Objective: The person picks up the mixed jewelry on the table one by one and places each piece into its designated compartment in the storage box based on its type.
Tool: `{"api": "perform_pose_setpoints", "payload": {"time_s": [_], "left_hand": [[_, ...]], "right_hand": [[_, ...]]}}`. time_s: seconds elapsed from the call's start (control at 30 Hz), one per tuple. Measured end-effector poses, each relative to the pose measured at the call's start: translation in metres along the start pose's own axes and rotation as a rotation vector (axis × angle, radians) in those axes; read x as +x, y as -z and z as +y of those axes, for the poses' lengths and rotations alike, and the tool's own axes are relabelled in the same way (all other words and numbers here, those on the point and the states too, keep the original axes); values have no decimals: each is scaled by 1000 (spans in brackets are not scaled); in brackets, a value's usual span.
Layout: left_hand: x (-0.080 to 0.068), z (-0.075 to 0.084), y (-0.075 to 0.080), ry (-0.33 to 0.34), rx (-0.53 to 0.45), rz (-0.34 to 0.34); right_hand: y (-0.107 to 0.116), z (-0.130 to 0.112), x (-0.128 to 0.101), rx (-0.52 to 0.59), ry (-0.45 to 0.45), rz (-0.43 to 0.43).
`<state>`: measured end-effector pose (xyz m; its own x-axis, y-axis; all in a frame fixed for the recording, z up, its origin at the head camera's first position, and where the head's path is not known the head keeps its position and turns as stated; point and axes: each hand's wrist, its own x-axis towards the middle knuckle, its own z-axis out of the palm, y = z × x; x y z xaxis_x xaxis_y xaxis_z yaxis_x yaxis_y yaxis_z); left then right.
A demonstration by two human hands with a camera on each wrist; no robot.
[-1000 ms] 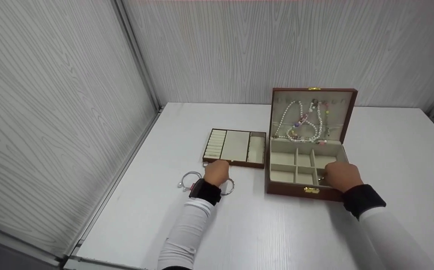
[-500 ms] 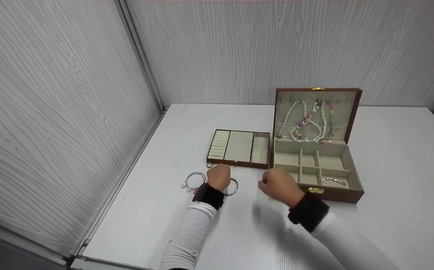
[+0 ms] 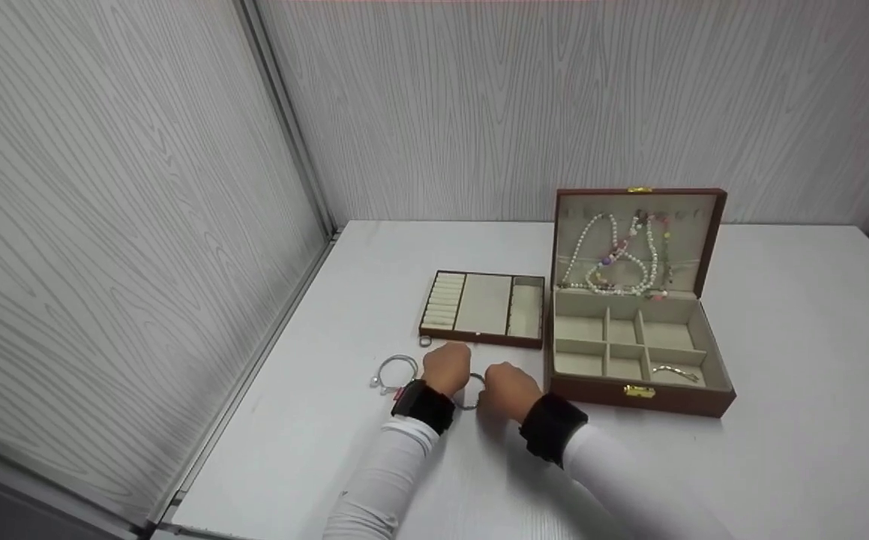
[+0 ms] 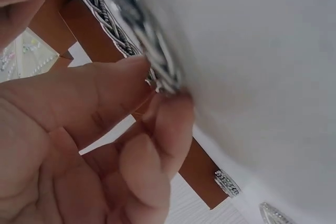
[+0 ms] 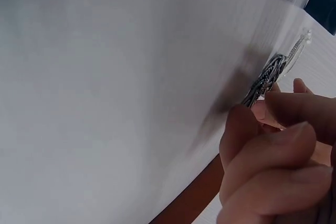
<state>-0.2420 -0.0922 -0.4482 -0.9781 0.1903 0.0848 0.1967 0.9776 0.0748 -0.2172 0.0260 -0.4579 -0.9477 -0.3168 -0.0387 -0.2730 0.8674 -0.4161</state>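
On the white table, a braided silver bracelet point(image 3: 470, 407) sits between my two hands. My left hand point(image 3: 447, 367) pinches its left side; the left wrist view shows thumb and finger meeting on the woven band point(image 4: 107, 22). At the opposite side my right hand point(image 3: 509, 391) pinches the bracelet point(image 5: 268, 77) between thumb and curled forefinger, the other fingers folded in. Left of the left hand lies a second, thin bracelet point(image 3: 397, 358) with pale beads and a small red piece, partly hidden by the wrist strap. A small silver ring point(image 3: 425, 341) lies just beyond the hand.
A shallow brown tray point(image 3: 479, 337) with ring rolls stands behind the hands. Right beside it, an open brown jewelry box point(image 3: 606, 397) holds a gold-toned bracelet point(image 3: 675, 371) in its front right compartment. Pearl and coloured bead necklaces point(image 3: 653, 255) hang inside its lid.
My right hand has left the box's front right compartment, where the gold-toned bracelet now shows, and moved left to the braided bracelet. My left hand has stayed at that bracelet.
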Motion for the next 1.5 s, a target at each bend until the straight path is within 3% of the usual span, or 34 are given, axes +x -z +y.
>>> {"api": "perform_pose_setpoints", "payload": {"time_s": [0.13,0.3,0.53,0.7,0.97,1.13,1.33,1.5], "left_hand": [[2,1,2,-38,2,-9],[6,1,2,-85,-81,-53],[6,7,4,-70,-197,-145],[2,20,15,-58,-242,-143],[0,38,36,-85,-383,-150],[7,54,44,-134,-479,-79],[17,74,34,-148,-641,-25],[19,90,20,-111,-665,-61]], "right_hand": [[2,2,-1,-7,5,17],[5,5,-5,-18,-8,46],[8,14,-12,-39,-5,65],[22,20,-22,-48,-16,51],[63,28,-39,-24,-3,67],[88,46,-41,14,2,129],[114,71,-39,26,-30,166],[126,86,-37,-56,-105,137]]}}
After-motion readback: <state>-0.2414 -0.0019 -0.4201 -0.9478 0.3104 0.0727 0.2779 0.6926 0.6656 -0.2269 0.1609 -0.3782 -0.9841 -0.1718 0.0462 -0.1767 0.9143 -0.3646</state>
